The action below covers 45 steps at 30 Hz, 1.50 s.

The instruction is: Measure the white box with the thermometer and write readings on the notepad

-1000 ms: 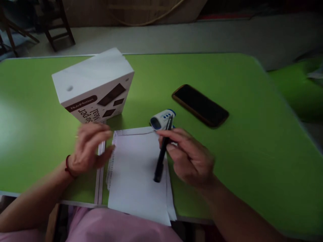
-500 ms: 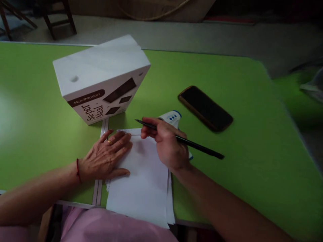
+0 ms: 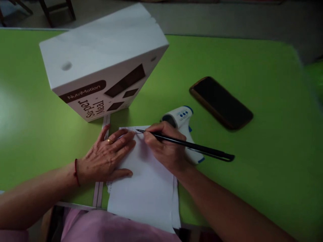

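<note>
My left hand [image 3: 108, 154] lies flat with its fingers spread on the left side of a sheaf of white paper [image 3: 143, 191]. A ring and a red bracelet show on that hand and wrist. A slim black pen [image 3: 194, 145] is pinched in my right hand [image 3: 166, 144], its tip at the top edge of the paper, close to my left fingertips. Faint marks show along the paper's upper strip; I cannot read them. Partly behind my right hand lies a white and blue thermometer gun [image 3: 183, 117].
A tall white carton [image 3: 106, 47] printed "NutriMotion Su-per Meal" stands behind my left hand. To the right lies a dark smartphone [image 3: 222, 102] in a brown case. All rest on a green table [image 3: 264, 174] with a metal seam. Chair legs [image 3: 57, 10] stand beyond it.
My right hand has brought the pen tip down to the top of the paper. My left hand stays on the sheets. The view has tilted down and closer.
</note>
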Available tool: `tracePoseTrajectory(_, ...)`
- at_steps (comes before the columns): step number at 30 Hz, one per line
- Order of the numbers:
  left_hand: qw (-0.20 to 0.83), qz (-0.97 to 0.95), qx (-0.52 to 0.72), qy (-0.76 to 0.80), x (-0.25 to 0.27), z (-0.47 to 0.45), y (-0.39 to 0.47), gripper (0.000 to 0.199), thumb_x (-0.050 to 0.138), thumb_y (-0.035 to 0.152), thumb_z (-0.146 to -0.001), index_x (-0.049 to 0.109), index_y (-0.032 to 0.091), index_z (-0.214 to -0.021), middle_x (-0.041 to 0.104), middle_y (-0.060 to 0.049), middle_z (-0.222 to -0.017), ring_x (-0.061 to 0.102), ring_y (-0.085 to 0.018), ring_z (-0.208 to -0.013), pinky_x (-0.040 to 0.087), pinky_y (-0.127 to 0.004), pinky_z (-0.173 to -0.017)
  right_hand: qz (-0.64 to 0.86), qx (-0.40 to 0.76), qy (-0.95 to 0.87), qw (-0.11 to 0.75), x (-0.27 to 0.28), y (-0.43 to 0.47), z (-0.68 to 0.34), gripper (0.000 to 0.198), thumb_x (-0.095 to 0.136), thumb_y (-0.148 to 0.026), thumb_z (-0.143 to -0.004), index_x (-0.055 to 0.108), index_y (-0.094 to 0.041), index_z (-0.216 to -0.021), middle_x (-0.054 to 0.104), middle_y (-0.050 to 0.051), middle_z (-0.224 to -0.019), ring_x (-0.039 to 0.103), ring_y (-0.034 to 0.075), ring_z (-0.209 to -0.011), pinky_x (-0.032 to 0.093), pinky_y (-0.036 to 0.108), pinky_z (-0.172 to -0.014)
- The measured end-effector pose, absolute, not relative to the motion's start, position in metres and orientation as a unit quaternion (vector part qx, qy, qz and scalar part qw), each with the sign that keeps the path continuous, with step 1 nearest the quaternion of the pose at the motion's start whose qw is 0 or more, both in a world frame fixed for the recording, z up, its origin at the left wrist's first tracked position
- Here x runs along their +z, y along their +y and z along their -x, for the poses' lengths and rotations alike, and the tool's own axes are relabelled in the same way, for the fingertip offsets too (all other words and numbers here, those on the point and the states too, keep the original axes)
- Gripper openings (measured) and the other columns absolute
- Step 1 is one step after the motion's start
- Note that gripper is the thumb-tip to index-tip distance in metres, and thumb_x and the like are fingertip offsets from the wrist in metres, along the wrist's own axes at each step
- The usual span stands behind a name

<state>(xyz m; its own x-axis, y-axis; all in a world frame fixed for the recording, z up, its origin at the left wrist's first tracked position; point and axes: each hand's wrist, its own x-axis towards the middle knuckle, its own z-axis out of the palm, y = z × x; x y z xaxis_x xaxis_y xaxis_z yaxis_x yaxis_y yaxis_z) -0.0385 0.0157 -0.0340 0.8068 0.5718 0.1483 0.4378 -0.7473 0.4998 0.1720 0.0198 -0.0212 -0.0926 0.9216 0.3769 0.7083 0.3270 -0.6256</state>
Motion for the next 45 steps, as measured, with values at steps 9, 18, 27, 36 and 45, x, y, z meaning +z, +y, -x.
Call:
tracePoseTrajectory(9,0.227,-0.923,0.149,0.272,-0.0322,0.0386,0.0157,0.068,0.048,0.062,-0.092,0.045,0.009,-0.135,0.043,-0.017,-0.147,0.035,-0.031,-0.138,-0.004,-0.057,-0.118,0.537,0.107,-0.746,0.38,-0.0246,0.022,-0.1705,0.013,0.059,-0.012,-0.08,0.054,-0.023,-0.075,0.058,-0.004,-0.06,0.053,0.01,-0.049,0.044,0.022,-0.046)
tracePoseTrajectory(18,0.232,-0.92,0.154,0.277,-0.0344,0.0381,0.0151,0.07,0.046,0.066,-0.091,0.046,0.012,-0.135,0.045,-0.016,-0.146,0.036,-0.034,-0.135,0.002,-0.061,-0.117,0.566,0.122,-0.738,0.347,-0.0225,0.0208,-0.1699,0.011,0.055,-0.018,-0.082,0.052,-0.022,-0.072,0.058,-0.005,-0.059,0.053,0.009,-0.051,0.044,0.022,-0.049)
tracePoseTrajectory(27,0.228,-0.92,0.148,0.283,-0.0317,0.0391,0.0145,0.064,0.051,0.062,-0.089,0.051,0.014,-0.131,0.047,-0.014,-0.144,0.034,-0.04,-0.132,0.014,-0.063,-0.11,0.578,0.134,-0.732,0.336,-0.023,0.0199,-0.1719,0.011,0.057,-0.018,-0.08,0.052,-0.024,-0.073,0.058,-0.003,-0.059,0.052,0.011,-0.051,0.043,0.024,-0.048)
tracePoseTrajectory(36,0.235,-0.918,0.141,0.286,-0.0303,0.0386,0.0152,0.065,0.056,0.061,-0.088,0.05,0.013,-0.132,0.047,-0.015,-0.144,0.034,-0.04,-0.133,0.013,-0.065,-0.109,0.577,0.151,-0.721,0.353,-0.0221,0.0203,-0.1701,0.009,0.056,-0.017,-0.078,0.053,-0.022,-0.07,0.056,-0.004,-0.058,0.051,0.01,-0.05,0.043,0.023,-0.05)
tracePoseTrajectory(45,0.233,-0.917,0.147,0.287,-0.0314,0.0392,0.0147,0.064,0.053,0.063,-0.088,0.051,0.015,-0.131,0.048,-0.015,-0.143,0.035,-0.039,-0.133,0.011,-0.065,-0.111,0.59,0.143,-0.709,0.361,-0.0216,0.022,-0.1686,0.009,0.055,-0.018,-0.078,0.052,-0.021,-0.069,0.055,-0.005,-0.058,0.05,0.009,-0.05,0.043,0.022,-0.049)
